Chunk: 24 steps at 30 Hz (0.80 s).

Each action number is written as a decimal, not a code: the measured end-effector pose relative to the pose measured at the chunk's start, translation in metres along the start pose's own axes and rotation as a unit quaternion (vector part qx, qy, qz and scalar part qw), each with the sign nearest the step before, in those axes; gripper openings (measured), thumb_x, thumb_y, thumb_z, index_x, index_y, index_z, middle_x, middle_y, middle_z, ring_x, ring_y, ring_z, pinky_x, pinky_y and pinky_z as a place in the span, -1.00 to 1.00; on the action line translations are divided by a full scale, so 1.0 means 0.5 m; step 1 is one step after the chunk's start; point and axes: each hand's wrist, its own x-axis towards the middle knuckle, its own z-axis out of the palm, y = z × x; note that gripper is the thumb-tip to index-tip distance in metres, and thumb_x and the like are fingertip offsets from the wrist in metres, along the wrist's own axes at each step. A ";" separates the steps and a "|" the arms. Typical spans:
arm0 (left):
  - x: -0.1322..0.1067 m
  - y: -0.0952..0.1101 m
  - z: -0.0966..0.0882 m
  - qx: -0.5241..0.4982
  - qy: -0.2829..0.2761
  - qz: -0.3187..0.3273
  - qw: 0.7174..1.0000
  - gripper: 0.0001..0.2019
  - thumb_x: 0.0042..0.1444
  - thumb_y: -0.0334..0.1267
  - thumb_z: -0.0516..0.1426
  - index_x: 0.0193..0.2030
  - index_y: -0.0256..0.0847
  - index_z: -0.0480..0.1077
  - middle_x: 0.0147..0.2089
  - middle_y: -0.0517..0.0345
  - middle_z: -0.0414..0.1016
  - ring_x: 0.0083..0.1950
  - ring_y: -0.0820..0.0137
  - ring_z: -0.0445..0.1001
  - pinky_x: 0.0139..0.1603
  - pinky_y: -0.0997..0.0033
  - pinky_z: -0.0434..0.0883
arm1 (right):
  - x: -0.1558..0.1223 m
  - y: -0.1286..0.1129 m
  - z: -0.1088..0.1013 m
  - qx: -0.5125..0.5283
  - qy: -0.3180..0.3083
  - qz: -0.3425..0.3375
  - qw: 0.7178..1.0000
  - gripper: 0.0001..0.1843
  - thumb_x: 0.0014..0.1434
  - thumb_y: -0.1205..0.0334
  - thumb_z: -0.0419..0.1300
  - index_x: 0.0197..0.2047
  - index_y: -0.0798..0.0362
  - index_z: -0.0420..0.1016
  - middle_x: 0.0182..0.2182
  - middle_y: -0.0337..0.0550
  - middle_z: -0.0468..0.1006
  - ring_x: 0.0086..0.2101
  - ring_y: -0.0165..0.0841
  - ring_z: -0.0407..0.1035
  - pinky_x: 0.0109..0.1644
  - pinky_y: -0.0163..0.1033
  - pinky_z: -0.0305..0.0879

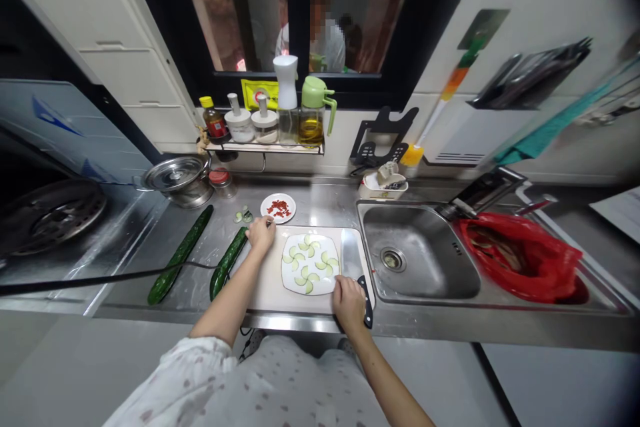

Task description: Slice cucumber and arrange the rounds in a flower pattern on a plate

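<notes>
A square white plate [301, 265] carries thin cucumber slices [306, 282] set out in several pinwheel shapes. It rests on a white cutting board [270, 293]. My right hand [349, 305] has its fingers curled at the plate's lower right corner, beside the black handle of a kitchen knife [352, 257]. At the board's upper left, my left hand [261, 235] is closed in a pinch; what its fingertips hold is too small to make out. Just above it stands a small round plate [291, 213] with chopped red pieces [278, 207]. A cucumber [227, 263] lies left of that hand.
Another cucumber [180, 257] and a lidded steel pot [185, 180] stand farther left. A few cucumber bits [243, 215] lie behind the board. Right are the sink [425, 253] and a red plastic bag [530, 267]. A dark cable [115, 278] crosses at left. Bottles line a shelf [270, 147].
</notes>
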 end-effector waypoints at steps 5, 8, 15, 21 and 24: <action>0.042 0.036 0.012 0.050 -0.018 0.051 0.997 -0.72 0.20 -0.22 0.05 -0.02 0.02 0.50 0.08 -0.02 0.43 0.12 0.10 0.32 0.08 0.10 0.18 | 0.007 0.002 0.000 0.010 0.015 0.004 1.000 -0.66 0.35 0.23 -0.11 -0.09 0.07 0.48 -0.27 -0.07 0.57 -0.23 -0.26 0.38 -0.11 -0.19 0.14; 0.066 0.053 0.019 0.081 -0.035 0.091 0.992 -0.69 0.20 -0.30 0.02 -0.05 0.05 0.52 0.08 0.01 0.42 0.12 0.13 0.30 0.07 0.13 0.16 | 0.010 0.006 -0.002 0.020 0.028 -0.001 0.999 -0.67 0.34 0.21 -0.10 -0.08 0.07 0.47 -0.27 -0.06 0.58 -0.24 -0.26 0.39 -0.12 -0.19 0.17; 0.108 0.061 0.028 0.155 -0.079 0.205 0.963 -0.71 0.18 -0.33 0.02 -0.11 -0.02 0.54 0.13 -0.01 0.38 0.16 0.16 0.23 0.14 0.15 0.10 | 0.014 0.006 -0.019 0.070 0.045 0.005 0.997 -0.67 0.35 0.14 -0.09 -0.08 0.04 0.46 -0.29 -0.04 0.57 -0.25 -0.23 0.41 -0.16 -0.16 0.25; 0.124 0.061 0.038 0.136 -0.088 0.202 0.966 -0.77 0.15 -0.34 0.06 -0.22 -0.09 0.55 0.09 -0.08 0.40 0.17 0.14 0.26 0.17 0.15 0.10 | 0.019 0.003 -0.041 0.104 0.044 0.031 0.993 -0.70 0.34 0.12 -0.06 -0.09 0.02 0.45 -0.29 -0.03 0.57 -0.24 -0.22 0.41 -0.16 -0.13 0.29; 0.120 0.060 0.042 0.070 -0.081 0.180 0.978 -0.84 0.12 -0.34 0.10 -0.29 -0.12 0.53 0.06 -0.07 0.42 0.18 0.14 0.27 0.20 0.14 0.09 | 0.017 0.002 -0.047 0.114 0.041 0.040 0.992 -0.70 0.33 0.11 -0.06 -0.10 0.01 0.45 -0.28 -0.03 0.57 -0.25 -0.22 0.42 -0.16 -0.13 0.30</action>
